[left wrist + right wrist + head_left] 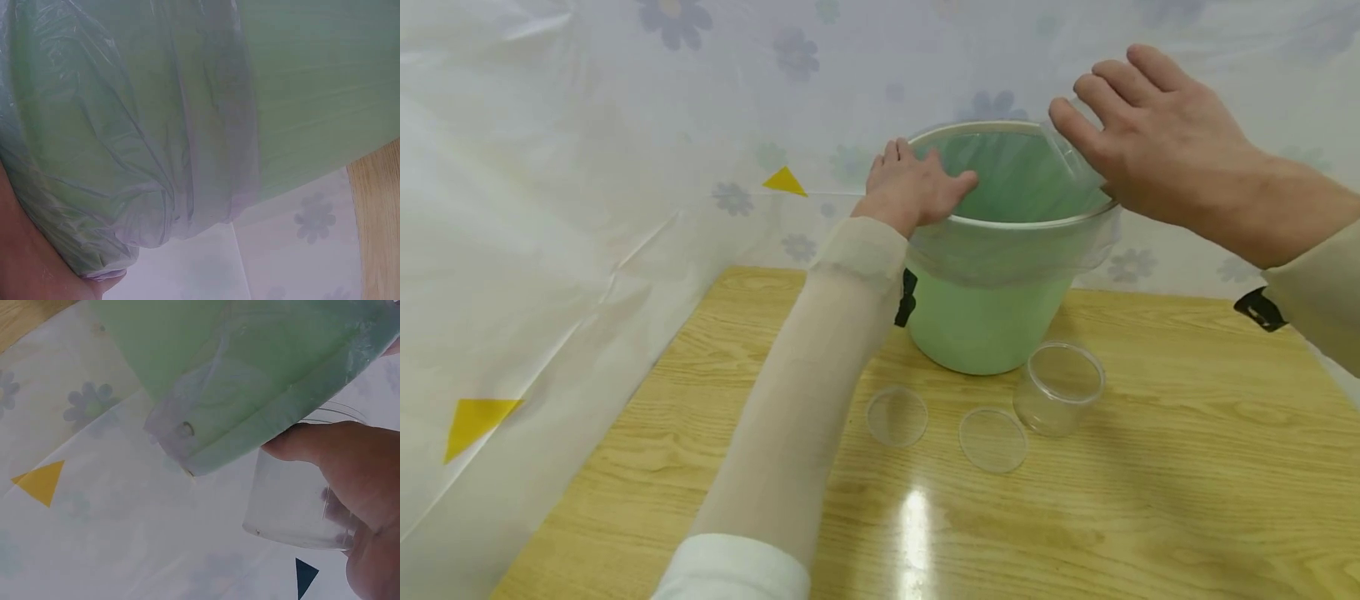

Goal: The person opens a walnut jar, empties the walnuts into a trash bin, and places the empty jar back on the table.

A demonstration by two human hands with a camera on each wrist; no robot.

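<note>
Two clear lids (pixel 897 416) lie nearest; behind, my left hand (pixel 910 187) presses flat-fingered on the green bin (pixel 985 325) (bag-lined), while my right hand (pixel 1138 137) grips a clear cup (pixel 294 500) above its rim.

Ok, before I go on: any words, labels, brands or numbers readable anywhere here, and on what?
None: no readable text in any view.
Green bin and its clear liner: plain, no label.
Clear cup in the right hand: no print visible.
Clear jar and two lids on the table: blank.
Backdrop sheet: only flowers and triangles.
</note>
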